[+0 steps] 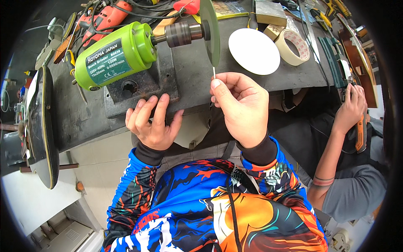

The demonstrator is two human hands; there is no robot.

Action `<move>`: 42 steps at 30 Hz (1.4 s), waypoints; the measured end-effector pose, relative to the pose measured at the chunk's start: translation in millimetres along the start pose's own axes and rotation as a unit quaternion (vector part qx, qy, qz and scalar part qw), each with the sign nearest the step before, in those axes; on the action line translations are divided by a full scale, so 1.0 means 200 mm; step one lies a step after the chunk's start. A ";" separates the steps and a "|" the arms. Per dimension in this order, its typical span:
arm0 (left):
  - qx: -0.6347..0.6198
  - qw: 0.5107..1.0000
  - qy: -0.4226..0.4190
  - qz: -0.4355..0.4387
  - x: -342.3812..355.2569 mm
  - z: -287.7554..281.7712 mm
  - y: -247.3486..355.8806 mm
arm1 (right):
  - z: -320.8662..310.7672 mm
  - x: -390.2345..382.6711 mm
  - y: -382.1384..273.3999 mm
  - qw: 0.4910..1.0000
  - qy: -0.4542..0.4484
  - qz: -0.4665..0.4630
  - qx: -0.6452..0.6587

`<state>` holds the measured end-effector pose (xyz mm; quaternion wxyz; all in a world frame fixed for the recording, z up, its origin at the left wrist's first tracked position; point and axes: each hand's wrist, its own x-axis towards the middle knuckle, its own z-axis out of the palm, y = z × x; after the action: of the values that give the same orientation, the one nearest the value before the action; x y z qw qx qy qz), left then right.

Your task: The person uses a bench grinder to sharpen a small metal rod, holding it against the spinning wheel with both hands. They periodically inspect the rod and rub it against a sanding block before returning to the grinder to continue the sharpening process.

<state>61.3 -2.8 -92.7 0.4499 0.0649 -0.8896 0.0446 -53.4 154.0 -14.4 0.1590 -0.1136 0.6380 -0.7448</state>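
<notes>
A green bench grinder [115, 56] on a dark metal base [163, 80] stands at the front edge of the workbench. Its shaft bears a thin pale-green disc wheel [213, 40], seen nearly edge-on. Against the base's front edge rests my left hand [153, 126], fingers spread and holding nothing. My right hand [243, 107] pinches a thin metal rod [214, 72] between thumb and forefinger. The rod points up at the lower rim of the wheel; whether it touches I cannot tell. Its lower end is partly hidden by my fingers.
Right of the wheel lie a white round disc [254, 51] and a roll of masking tape [292, 47]. Behind the grinder is a red power tool [105, 21] with black cables. At right, a co-worker's hand [352, 105] is at a guitar-like body. Another dark curved body [44, 126] stands left.
</notes>
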 end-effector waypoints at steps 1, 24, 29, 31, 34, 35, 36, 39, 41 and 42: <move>0.002 1.000 0.001 -0.004 0.00 0.00 0.00 | 0.00 0.00 0.01 1.000 0.001 0.000 -0.005; -0.002 1.000 -0.003 0.004 0.00 0.00 0.00 | 0.01 0.01 0.01 1.000 0.000 -0.003 -0.003; -0.001 1.000 -0.004 0.002 0.00 0.00 0.00 | 0.00 0.02 0.02 1.000 -0.009 0.005 -0.010; 0.000 1.000 -0.004 0.002 0.00 0.00 0.00 | 0.00 0.02 0.01 1.000 -0.012 0.010 -0.015; 0.001 1.000 -0.003 0.004 0.00 0.00 0.00 | 0.00 0.02 0.01 1.000 -0.011 0.009 -0.016; 0.001 1.000 -0.003 0.004 0.00 0.00 0.00 | 0.00 0.02 0.01 1.000 -0.012 0.010 -0.012; 0.002 1.000 -0.003 0.004 0.00 0.00 0.00 | 0.00 0.03 0.01 1.000 -0.013 0.010 -0.009; 0.002 1.000 -0.003 0.004 0.00 0.00 0.00 | -0.01 0.03 0.01 1.000 -0.015 0.014 -0.007; 0.003 1.000 -0.004 0.003 0.00 0.00 0.00 | -0.01 0.03 0.01 1.000 -0.014 0.014 -0.005; 0.003 1.000 -0.003 0.003 0.00 0.00 0.00 | 0.00 0.03 0.01 1.000 -0.014 0.015 -0.004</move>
<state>60.9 -2.0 -92.6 0.4468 0.0641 -0.8910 0.0483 -58.4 152.7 -16.6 0.1780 -0.1150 0.6400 -0.7385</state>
